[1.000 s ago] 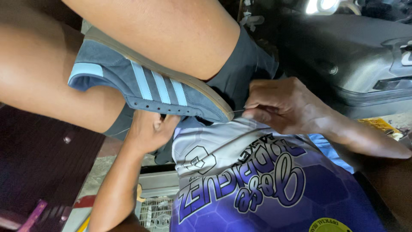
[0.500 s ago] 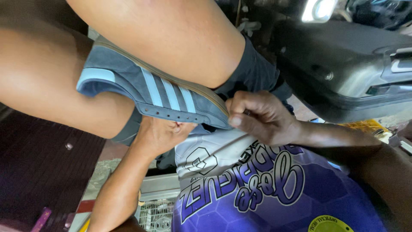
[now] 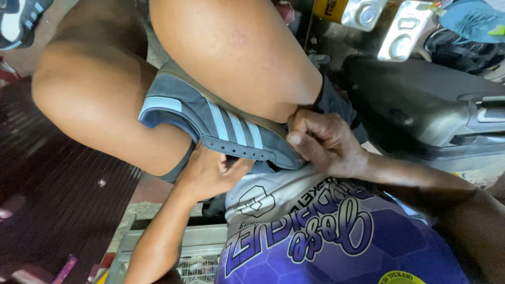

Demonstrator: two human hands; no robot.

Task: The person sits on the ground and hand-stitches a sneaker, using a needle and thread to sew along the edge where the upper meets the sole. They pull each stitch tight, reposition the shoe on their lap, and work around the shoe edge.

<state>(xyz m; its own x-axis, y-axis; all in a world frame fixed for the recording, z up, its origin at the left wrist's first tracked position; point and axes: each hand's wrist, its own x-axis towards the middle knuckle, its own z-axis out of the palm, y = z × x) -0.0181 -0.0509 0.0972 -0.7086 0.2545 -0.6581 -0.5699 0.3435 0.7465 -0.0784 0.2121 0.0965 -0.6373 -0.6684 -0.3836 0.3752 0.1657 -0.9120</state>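
Observation:
A blue suede sneaker [image 3: 221,129] with light blue stripes and a tan sole lies wedged between my bare legs, sole turned up against my thigh. My left hand [image 3: 210,173] reaches up from below and cups the sneaker's upper near the lace holes. My right hand [image 3: 323,142] is closed in a fist on the toe end, thumb pressed at the seam between sole and upper. What lies inside the fist is hidden. My purple and white jersey [image 3: 326,236] fills the bottom of the view.
A dark motorbike seat [image 3: 421,100] stands close on the right. A second striped sneaker [image 3: 21,18] lies at the top left. A metal wire crate [image 3: 194,257] sits below my left forearm. A dark ribbed mat [image 3: 58,210] covers the floor on the left.
My right hand has moved left from a pinch beside the toe into a fist tight on the toe end. The sneaker and legs now sit closer and larger in view.

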